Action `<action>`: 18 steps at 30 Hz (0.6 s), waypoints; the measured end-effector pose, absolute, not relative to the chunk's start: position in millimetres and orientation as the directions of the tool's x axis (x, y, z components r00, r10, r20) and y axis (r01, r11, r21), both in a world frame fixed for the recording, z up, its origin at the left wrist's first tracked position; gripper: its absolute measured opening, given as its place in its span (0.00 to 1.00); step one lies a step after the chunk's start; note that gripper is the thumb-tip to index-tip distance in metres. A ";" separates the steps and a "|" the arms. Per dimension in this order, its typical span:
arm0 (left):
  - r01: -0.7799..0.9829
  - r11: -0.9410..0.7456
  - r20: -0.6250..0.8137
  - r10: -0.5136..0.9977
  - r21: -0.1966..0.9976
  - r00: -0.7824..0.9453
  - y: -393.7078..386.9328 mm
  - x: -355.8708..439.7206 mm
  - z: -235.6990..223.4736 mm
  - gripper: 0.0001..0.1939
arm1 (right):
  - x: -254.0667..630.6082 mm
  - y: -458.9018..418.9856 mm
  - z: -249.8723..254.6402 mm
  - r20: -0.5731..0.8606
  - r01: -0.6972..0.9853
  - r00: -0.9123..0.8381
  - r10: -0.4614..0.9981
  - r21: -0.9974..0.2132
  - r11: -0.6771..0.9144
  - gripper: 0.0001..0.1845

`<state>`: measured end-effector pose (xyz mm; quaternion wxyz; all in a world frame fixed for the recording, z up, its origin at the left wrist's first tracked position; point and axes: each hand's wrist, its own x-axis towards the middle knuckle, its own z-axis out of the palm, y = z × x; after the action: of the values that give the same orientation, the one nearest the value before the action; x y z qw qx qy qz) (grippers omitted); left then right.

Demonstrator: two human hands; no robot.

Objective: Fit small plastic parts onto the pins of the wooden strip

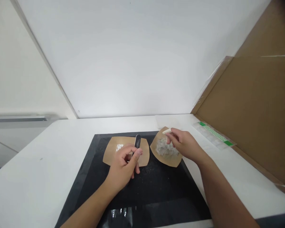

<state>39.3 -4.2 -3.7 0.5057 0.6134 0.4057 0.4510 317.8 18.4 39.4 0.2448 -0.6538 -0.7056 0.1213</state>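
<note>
My left hand (127, 161) is closed, pinching a flat black nail file (137, 141) with a rounded end that points up. It is above a brown paper tray (144, 155) with a small cluster of white pieces (119, 147) in it. My right hand (179, 141) hovers over a second brown paper tray (171, 163), fingers curled together. A white cover or piece (166, 130) shows at its index fingertip; I cannot tell which. Under this hand lies a heap of translucent pieces (163, 147). Anything between the right fingertips is too small to make out.
Both trays rest on a black mat (156, 193) with pale specks, on a white table (49, 164). A clear plastic case (213, 134) with a green label lies at the right. Brown cardboard (256, 110) stands along the right side, and a white wall (128, 63) rises behind.
</note>
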 end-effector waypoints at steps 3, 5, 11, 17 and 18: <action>0.040 -0.161 0.145 0.954 0.986 0.261 -4.5 38.9 -4.3 0.21 | 326.2 17.8 35.4 0.174 0.931 -0.017 0.985 -0.358 0.079 0.16; 0.045 -0.161 0.144 0.955 0.986 0.259 -5.1 38.8 -4.1 0.21 | 333.5 16.6 31.5 0.152 0.951 -0.017 0.988 -0.302 0.062 0.19; 0.069 -0.167 0.143 0.952 0.984 0.270 -6.5 40.0 -0.9 0.21 | 324.6 13.2 15.5 -0.053 0.962 -0.130 0.990 -0.248 0.113 0.35; 0.091 -0.169 0.140 0.954 0.981 0.265 -7.6 39.3 0.3 0.21 | 302.3 18.4 3.2 -0.002 0.941 -0.240 0.971 -0.247 0.232 0.25; 0.091 -0.173 0.144 0.954 0.981 0.264 -7.9 39.0 0.1 0.21 | 300.3 19.0 3.0 0.008 0.936 -0.259 0.966 -0.246 0.253 0.24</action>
<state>39.0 -7.9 0.1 0.4896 0.6265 0.4167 0.4407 300.3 19.0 3.0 0.0786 -0.6036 -0.7876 0.0958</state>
